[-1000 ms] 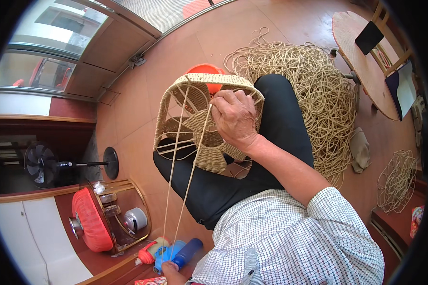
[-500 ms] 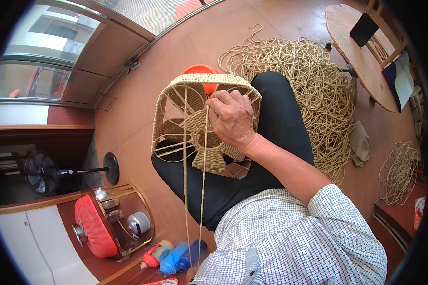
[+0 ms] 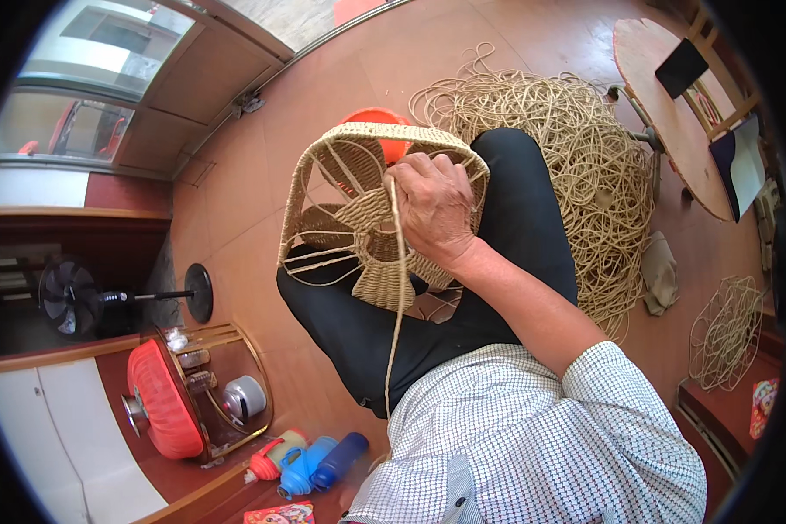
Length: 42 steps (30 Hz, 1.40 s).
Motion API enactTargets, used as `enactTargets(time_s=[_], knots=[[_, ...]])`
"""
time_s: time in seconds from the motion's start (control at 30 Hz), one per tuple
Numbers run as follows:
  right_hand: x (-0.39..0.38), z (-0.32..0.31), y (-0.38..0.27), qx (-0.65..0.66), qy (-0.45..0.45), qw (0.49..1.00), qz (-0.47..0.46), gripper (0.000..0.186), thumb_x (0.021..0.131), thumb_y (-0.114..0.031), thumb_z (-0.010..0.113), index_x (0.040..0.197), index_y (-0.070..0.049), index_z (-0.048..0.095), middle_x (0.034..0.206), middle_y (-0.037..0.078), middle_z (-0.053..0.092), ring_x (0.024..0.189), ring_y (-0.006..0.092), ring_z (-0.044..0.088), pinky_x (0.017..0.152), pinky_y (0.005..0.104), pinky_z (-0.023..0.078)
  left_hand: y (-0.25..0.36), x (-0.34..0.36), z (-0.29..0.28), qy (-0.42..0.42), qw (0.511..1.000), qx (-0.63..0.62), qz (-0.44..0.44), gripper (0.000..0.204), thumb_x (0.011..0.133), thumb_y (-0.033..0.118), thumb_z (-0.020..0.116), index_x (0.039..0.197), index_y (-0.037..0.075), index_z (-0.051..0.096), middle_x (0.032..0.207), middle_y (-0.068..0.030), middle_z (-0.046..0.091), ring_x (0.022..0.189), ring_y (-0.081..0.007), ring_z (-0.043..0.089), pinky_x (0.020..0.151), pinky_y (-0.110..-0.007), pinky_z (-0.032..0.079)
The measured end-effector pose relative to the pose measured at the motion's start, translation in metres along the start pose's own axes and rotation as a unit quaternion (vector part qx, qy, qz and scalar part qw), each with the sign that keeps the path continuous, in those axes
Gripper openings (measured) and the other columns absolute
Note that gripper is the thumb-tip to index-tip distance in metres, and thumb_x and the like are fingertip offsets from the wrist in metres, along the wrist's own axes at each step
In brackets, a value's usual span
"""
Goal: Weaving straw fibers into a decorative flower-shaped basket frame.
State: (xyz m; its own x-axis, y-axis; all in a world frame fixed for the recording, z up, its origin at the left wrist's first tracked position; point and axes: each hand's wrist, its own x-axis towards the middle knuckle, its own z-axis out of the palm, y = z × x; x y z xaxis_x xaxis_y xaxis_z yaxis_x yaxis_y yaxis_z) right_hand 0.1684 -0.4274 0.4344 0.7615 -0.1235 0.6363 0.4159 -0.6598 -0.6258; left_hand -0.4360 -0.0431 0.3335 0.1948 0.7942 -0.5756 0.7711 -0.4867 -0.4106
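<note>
A woven straw-coloured basket (image 3: pixel 384 210), its bottom a flower-like pattern of petals and open ribs, rests tilted on my dark-trousered lap. My right hand (image 3: pixel 432 205) is closed at the basket's far right part, pinching a twisted straw cord (image 3: pixel 398 306) between thumb and fingers. From there the cord runs down toward the lower edge, along my checked shirt. A blurred patch of my left hand or arm (image 3: pixel 358 491) shows at the lower edge beside the shirt; its fingers cannot be made out.
A large heap of loose cord (image 3: pixel 585 175) lies right of my knee. Behind the basket is an orange-red container (image 3: pixel 377 116). Lower left are flasks (image 3: pixel 310 463) and a trolley (image 3: pixel 236 349) with a red cover; a black fan (image 3: pixel 70 297) stands at left, a round table (image 3: pixel 672 113) far right.
Two strands ran down from the basket before; now one shows. The left strand has been drawn up out of view. My right hand stays gripping at nearly the same spot; the view has shifted slightly.
</note>
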Motion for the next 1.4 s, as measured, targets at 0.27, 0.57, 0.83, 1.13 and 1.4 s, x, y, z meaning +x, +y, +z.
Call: enactTargets(time_s=[0.27,0.57,0.83,1.13,1.4], knots=[[0.002,0.003,0.006,0.015,-0.018,1.000,0.002,0.013,0.096,-0.022,0.079,0.101,-0.015,0.069,0.097,0.003,0.068,0.091,0.0273,0.065,0.082,0.0442,0.046,0.243,-0.096,-0.197,0.367,0.746,-0.384,0.401,0.022,0.110,0.020,0.063,0.106,0.003,0.075,0.092,-0.0169,0.073,0.083,-0.0356,0.069,0.079,-0.044,0.055],[0.003,0.003,0.002,0.013,0.003,1.000,0.006,0.010,0.095,-0.021,0.083,0.098,-0.013,0.077,0.104,0.002,0.072,0.096,0.0267,0.069,0.083,0.0440,0.049,0.399,-0.202,-0.275,0.270,0.613,-0.282,0.687,0.026,0.096,0.005,0.081,0.122,0.006,0.078,0.096,-0.0132,0.081,0.080,-0.0272,0.079,0.071,-0.038,0.061],[0.000,0.004,-0.002,-0.027,-0.028,0.999,-0.005,0.014,0.099,-0.026,0.077,0.105,-0.014,0.083,0.111,0.001,0.071,0.093,0.0273,0.064,0.082,0.0456,0.045,0.493,-0.186,-0.367,0.318,0.535,-0.415,0.663,0.019,0.110,0.010,0.065,0.123,0.002,0.076,0.108,-0.0201,0.080,0.097,-0.0328,0.080,0.084,-0.042,0.062],[0.001,-0.001,-0.003,-0.014,-0.047,0.999,-0.006,0.015,0.096,-0.022,0.077,0.109,-0.016,0.083,0.115,0.001,0.070,0.094,0.0264,0.063,0.085,0.0452,0.044,0.537,-0.178,-0.398,0.203,0.641,-0.354,0.650,0.013,0.106,0.005,0.063,0.117,0.002,0.056,0.101,-0.0206,0.072,0.097,-0.0416,0.076,0.084,-0.050,0.057],[0.001,-0.007,-0.007,-0.033,-0.065,0.997,-0.015,0.020,0.089,-0.022,0.081,0.109,-0.016,0.080,0.113,0.001,0.072,0.096,0.0246,0.064,0.086,0.0431,0.043,0.524,-0.163,-0.369,0.145,0.541,-0.512,0.652,0.012,0.108,0.005,0.066,0.115,0.004,0.057,0.094,-0.0020,0.064,0.074,-0.0094,0.062,0.068,-0.030,0.054]])
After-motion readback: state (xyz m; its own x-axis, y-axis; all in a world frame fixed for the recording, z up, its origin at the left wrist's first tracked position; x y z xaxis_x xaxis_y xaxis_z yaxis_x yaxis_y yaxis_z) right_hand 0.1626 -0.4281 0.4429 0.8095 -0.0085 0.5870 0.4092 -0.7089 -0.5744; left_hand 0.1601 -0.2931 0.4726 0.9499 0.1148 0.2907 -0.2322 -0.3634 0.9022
